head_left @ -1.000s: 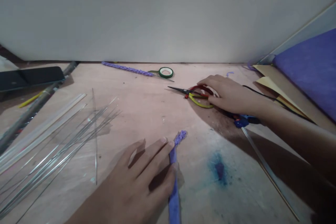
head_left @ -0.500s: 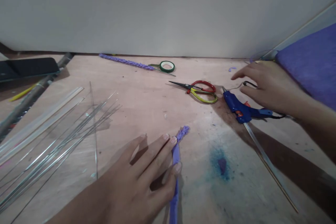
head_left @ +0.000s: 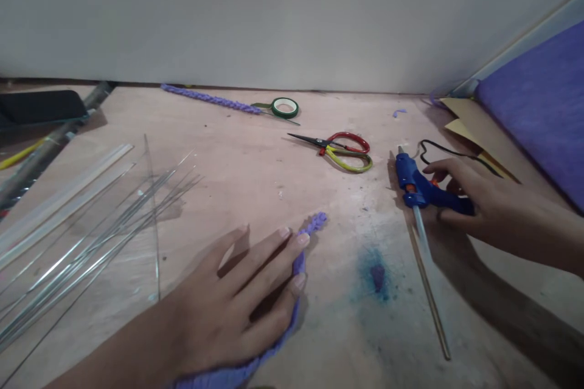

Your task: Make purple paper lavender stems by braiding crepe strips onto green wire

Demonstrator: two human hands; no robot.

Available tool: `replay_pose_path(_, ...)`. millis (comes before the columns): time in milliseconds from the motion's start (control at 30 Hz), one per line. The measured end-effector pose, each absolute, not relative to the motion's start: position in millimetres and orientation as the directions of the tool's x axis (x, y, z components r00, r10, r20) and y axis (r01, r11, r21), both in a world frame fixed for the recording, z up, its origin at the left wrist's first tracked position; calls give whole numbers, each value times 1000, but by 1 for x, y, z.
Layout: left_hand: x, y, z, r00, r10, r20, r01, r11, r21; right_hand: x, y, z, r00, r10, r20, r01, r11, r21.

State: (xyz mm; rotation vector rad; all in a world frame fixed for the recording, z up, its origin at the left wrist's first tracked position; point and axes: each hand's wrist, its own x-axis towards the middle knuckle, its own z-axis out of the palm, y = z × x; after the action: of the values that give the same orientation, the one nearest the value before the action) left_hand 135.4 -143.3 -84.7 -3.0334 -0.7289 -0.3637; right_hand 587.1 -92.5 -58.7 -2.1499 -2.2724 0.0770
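My left hand (head_left: pixel 246 292) lies flat with spread fingers on a purple crepe paper strip (head_left: pixel 298 262). The strip's twisted, frilled end (head_left: pixel 317 222) pokes out past the fingertips, and its tail curves back under the palm. On the right, my right hand (head_left: pixel 479 194) is closed around the handle of a blue glue gun (head_left: pixel 413 179). A clear glue stick (head_left: pixel 420 237) juts from the gun's back, and the nozzle points away from me. Scissors (head_left: pixel 344 151) with one red and one yellow handle rest left of the gun.
By the wall lie a frilled purple stem (head_left: pixel 210 98) and a green tape roll (head_left: pixel 285 108). Several thin wires (head_left: pixel 104 243) and clear glue sticks (head_left: pixel 73 194) spread at left. A purple bundle (head_left: pixel 538 91) and a black cord (head_left: pixel 449 149) are at right.
My right hand has come down onto the glue gun's handle and taken hold of it; the gun has turned slightly. My left hand stays on the strip, whose tail now bends leftward.
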Motion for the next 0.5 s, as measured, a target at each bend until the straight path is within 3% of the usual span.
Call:
replay_pose_path(67, 133, -140, -89, 869, 413, 271, 413, -909, 60, 582, -92, -59, -88, 992, -86, 995, 84, -54)
replay_pose_path(233, 132, -138, -94, 839, 437, 324, 426, -898, 108, 583, -88, -60, -234, 970, 64, 972, 236, -23)
replay_pose_path(367, 134, -141, -92, 816, 480, 321, 448, -877, 173, 611, -80, -71, -31, 992, 123, 982, 53, -179)
replay_pose_path(500, 137, -143, -91, 815, 482, 322, 454, -876, 164, 630, -74, -80, 131, 970, 204, 980, -96, -174)
